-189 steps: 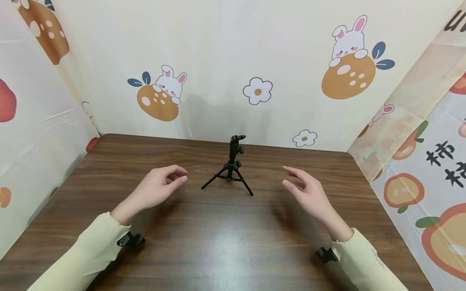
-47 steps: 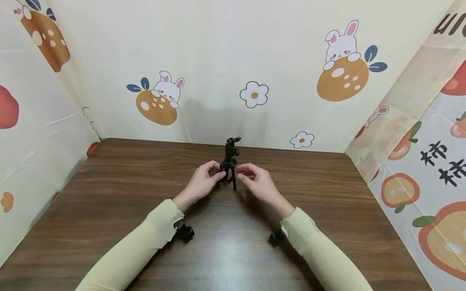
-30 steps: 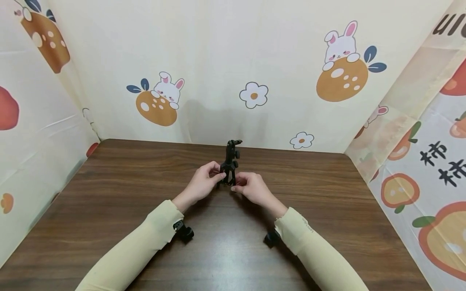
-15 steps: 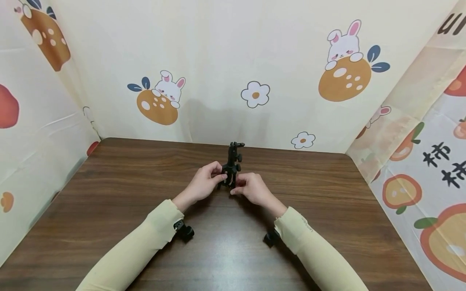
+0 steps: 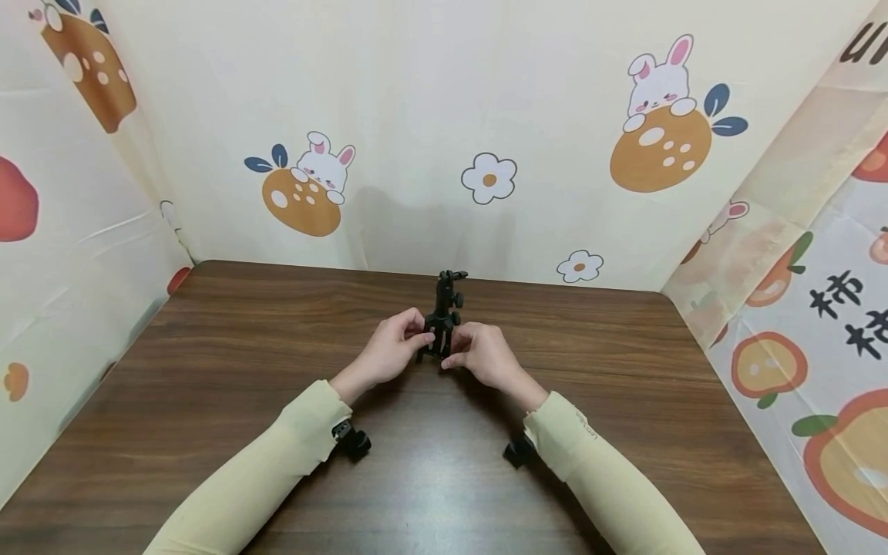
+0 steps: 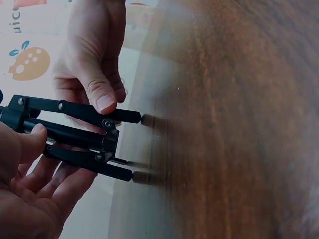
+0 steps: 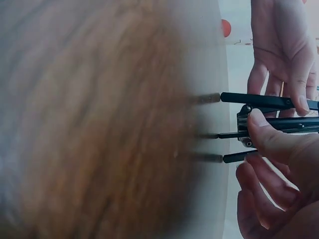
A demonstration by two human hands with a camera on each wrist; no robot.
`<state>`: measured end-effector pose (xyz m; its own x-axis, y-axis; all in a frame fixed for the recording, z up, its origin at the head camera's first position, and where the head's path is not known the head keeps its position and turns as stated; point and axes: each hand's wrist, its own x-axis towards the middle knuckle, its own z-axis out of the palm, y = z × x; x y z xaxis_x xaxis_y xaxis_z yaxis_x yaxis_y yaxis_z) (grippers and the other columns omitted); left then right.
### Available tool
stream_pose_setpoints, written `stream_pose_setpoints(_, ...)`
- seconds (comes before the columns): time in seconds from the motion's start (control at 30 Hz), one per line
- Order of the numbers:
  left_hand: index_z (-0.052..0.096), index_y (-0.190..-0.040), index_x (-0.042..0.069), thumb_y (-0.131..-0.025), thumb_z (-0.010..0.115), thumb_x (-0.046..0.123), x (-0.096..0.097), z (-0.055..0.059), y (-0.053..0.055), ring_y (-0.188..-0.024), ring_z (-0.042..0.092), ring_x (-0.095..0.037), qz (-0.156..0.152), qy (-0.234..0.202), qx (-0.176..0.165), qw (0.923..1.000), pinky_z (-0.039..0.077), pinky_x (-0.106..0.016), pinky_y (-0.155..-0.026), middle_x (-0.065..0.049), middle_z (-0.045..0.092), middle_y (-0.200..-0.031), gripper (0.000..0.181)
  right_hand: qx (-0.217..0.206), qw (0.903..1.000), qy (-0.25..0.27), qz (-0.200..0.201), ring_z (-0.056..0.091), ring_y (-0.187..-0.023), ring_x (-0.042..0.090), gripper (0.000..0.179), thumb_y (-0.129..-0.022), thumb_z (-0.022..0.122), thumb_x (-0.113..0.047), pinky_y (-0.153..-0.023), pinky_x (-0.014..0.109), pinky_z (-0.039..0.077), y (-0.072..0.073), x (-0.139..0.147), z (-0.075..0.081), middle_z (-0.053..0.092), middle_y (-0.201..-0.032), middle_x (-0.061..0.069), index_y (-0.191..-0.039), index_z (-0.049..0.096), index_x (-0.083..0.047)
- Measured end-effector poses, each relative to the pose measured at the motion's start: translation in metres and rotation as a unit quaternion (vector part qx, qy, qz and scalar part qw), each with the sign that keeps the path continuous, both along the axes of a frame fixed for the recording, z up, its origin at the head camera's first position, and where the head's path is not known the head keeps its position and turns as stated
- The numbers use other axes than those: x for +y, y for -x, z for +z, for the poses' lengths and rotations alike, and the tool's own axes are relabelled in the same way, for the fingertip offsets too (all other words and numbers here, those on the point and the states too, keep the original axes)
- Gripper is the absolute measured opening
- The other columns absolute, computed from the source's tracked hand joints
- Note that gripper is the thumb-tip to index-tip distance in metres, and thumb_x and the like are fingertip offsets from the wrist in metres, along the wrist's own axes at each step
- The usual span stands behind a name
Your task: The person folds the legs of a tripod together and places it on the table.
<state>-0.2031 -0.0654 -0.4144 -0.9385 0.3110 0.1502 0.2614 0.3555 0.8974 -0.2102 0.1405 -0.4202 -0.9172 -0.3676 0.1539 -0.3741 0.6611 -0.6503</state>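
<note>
A small black tripod (image 5: 445, 297) stands upright near the back of the table, its legs drawn in close together. My left hand (image 5: 388, 347) grips it from the left, thumb in front and fingers behind the legs. From the right, my right hand (image 5: 486, 356) pinches a leg lower down between thumb and fingers. In the left wrist view, the thumb of the right hand (image 6: 92, 69) presses on one leg (image 6: 124, 116) near the hinged brace (image 6: 109, 142). The leg tips (image 7: 224, 97) are right at the tabletop in the right wrist view.
The brown wooden table (image 5: 430, 478) reaches back to a cream curtain (image 5: 416, 92) printed with rabbits and flowers. Printed cloth also hangs on the left (image 5: 69, 254) and right (image 5: 798, 308). Black wrist cameras (image 5: 351, 441) sit under both sleeves.
Both hands have come in from the sides and taken hold of the tripod. Its legs went from wide spread to folded in. The right hand slid lower; little moved in the last half second.
</note>
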Motion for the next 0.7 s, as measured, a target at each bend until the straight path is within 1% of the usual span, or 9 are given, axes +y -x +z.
stream_pose_setpoints(0.13,0.058,-0.090,0.009,-0.097,0.066,0.011,-0.0002,0.0005,-0.0004,-0.061,0.049,-0.015,-0.003,0.008,-0.001,1.0000,0.039,-0.031,-0.058,-0.007,0.060,-0.076,0.011,-0.014,0.9997,0.005,-0.019,0.067,-0.083,0.013,0.038,-0.067,0.093,-0.016,-0.077,0.035,0.053,0.0016,0.0006,0.0022,0.070,-0.089,-0.002,-0.099,0.074,-0.010)
stream_pose_setpoints(0.2,0.057,-0.090,0.009,-0.097,0.066,0.012,-0.0003,0.0012,-0.0013,-0.059,0.047,-0.014,-0.005,0.013,-0.002,0.9999,0.039,-0.030,-0.057,-0.008,0.058,-0.073,0.011,-0.017,0.9996,0.004,-0.022,0.067,-0.087,0.015,0.042,-0.066,0.094,-0.017,-0.079,0.035,0.053,0.0021,0.0011,0.0030,0.070,-0.094,-0.002,-0.102,0.074,-0.011)
stream_pose_setpoints(0.37,0.056,-0.091,0.009,-0.097,0.065,0.013,-0.0006,0.0016,-0.0034,-0.057,0.046,-0.013,-0.009,0.022,-0.005,0.9997,0.038,-0.029,-0.055,-0.003,0.054,-0.069,0.012,-0.026,0.9992,0.019,-0.023,0.068,-0.092,0.017,0.053,-0.064,0.094,-0.017,-0.082,0.036,0.053,0.0040,0.0030,0.0016,0.068,-0.107,-0.001,-0.112,0.072,-0.017)
stream_pose_setpoints(0.53,0.056,-0.090,0.009,-0.097,0.066,0.013,-0.0006,0.0004,-0.0032,-0.057,0.045,-0.013,-0.009,0.030,0.000,0.9995,0.037,-0.029,-0.055,0.000,0.052,-0.066,0.013,-0.018,0.9995,0.018,-0.018,0.067,-0.090,0.016,0.057,-0.061,0.095,-0.018,-0.082,0.037,0.053,0.0066,0.0043,0.0011,0.067,-0.112,-0.001,-0.113,0.073,-0.019)
stream_pose_setpoints(0.7,0.056,-0.090,0.009,-0.097,0.066,0.013,0.0008,0.0002,-0.0033,-0.059,0.047,-0.013,-0.010,0.033,0.006,0.9994,0.038,-0.030,-0.057,-0.005,0.057,-0.071,0.013,-0.016,0.9996,0.014,-0.017,0.068,-0.091,0.016,0.059,-0.060,0.096,-0.018,-0.082,0.037,0.054,0.0092,0.0048,0.0023,0.066,-0.118,-0.001,-0.115,0.073,-0.020)
